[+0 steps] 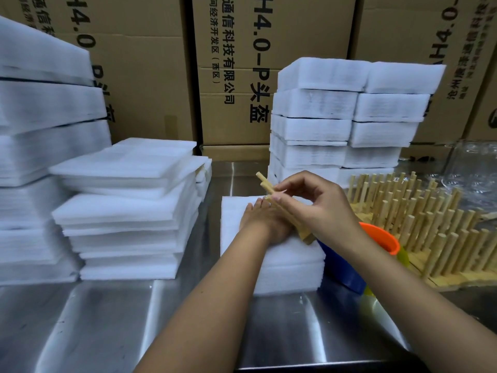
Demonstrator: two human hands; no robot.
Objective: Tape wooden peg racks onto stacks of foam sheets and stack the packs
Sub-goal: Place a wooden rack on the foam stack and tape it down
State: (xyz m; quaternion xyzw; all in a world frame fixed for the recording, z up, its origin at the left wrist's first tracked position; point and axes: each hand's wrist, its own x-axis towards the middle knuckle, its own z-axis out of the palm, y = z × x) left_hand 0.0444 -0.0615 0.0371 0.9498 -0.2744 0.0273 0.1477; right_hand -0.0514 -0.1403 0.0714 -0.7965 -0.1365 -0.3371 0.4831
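A flat left hand (265,224) steadies the foam stack (290,265) while the right hand (317,205) pinches a wooden peg rack (269,188) just above it; seating it, then taping, likely follows.

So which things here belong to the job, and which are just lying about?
Job: peg rack pinched by the right hand; foam stack under the left hand; spare racks; loose foam piles; stacked packs behind.
Lying about: cardboard boxes; clear plastic; blue container with orange rim, use unclear.
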